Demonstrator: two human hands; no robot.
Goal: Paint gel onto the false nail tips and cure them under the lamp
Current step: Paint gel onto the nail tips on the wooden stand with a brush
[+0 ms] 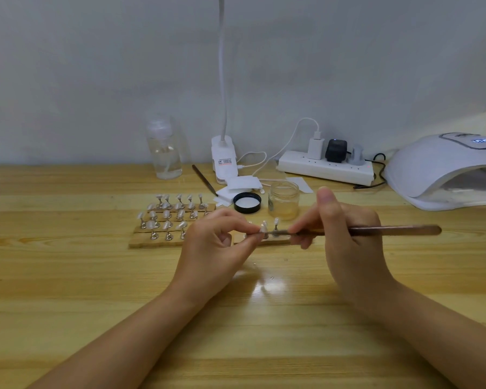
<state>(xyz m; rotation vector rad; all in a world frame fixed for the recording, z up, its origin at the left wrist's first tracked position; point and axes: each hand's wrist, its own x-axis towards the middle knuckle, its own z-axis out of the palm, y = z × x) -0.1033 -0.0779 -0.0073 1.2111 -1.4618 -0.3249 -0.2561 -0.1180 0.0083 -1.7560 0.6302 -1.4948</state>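
My left hand pinches a small stand with a white false nail tip on it, just above a wooden strip that bears another tip on a stand. My right hand grips a long brown gel brush, whose tip end points left at the pinched nail. Left of my hands, several nail tips stand on metal holders on wooden strips. An open glass jar of yellowish gel stands behind my hands, its black lid lying beside it. The white curing lamp sits at the far right.
At the back stand a clear pump bottle, a white clip lamp base with its gooseneck, a power strip with plugs, white pads and a thin dark tool. The wooden table stretches toward me.
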